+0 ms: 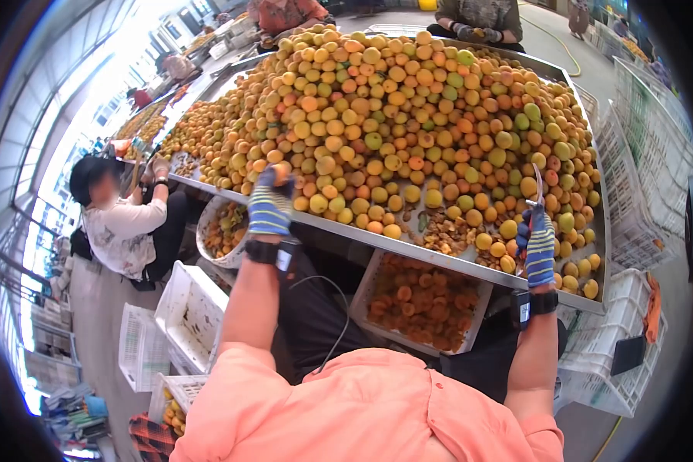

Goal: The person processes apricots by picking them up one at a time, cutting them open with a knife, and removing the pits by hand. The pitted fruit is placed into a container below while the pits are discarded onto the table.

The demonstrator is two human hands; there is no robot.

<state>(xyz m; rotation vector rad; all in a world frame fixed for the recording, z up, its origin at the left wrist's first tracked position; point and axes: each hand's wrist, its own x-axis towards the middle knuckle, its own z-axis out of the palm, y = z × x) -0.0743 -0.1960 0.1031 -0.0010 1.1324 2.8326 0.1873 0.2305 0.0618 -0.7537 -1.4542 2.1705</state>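
Note:
Both my hands wear blue gloves with yellow stripes and dark wrist straps. My left hand is closed on an orange apricot at the near left edge of the fruit heap. Near the table's right front, my right hand grips a small curved knife, its blade pointing up. A large heap of yellow, orange and greenish apricots covers the metal table. Pits and scraps lie at the front edge between my hands.
Below the table edge stands a crate of halved apricots. A white bucket and an open white crate are at left. Crates stack at right. A person sits at left; two people are across the table.

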